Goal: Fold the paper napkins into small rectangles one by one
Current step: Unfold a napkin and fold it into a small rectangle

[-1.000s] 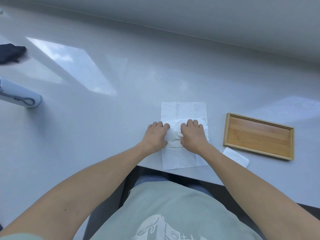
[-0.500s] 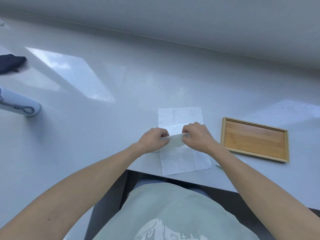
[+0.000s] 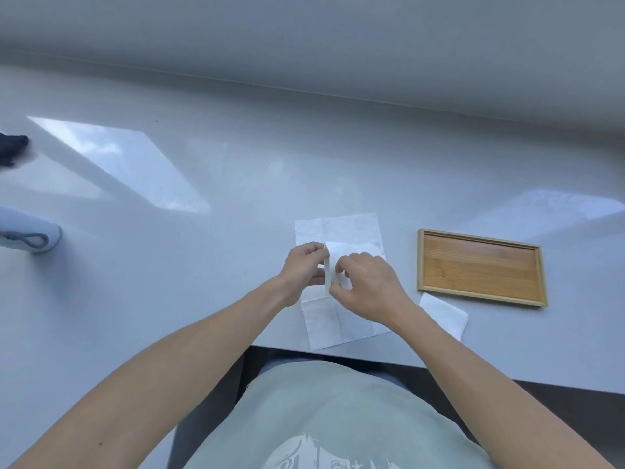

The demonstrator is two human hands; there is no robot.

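A stack of flat white paper napkins lies at the near edge of the grey table. Just above it, both hands pinch a small partly folded napkin. My left hand grips its left edge, which stands up as a narrow strip. My right hand holds its right part between thumb and fingers. A folded white napkin lies on the table to the right, just below the tray.
A shallow bamboo tray sits to the right of the hands. At the left edge lie a pale cylinder with a cord loop and a dark cloth. The table's near edge runs just below the napkin stack.
The hands went from pressing a napkin flat on the stack to lifting it. They now hold it turned, with its left edge raised.
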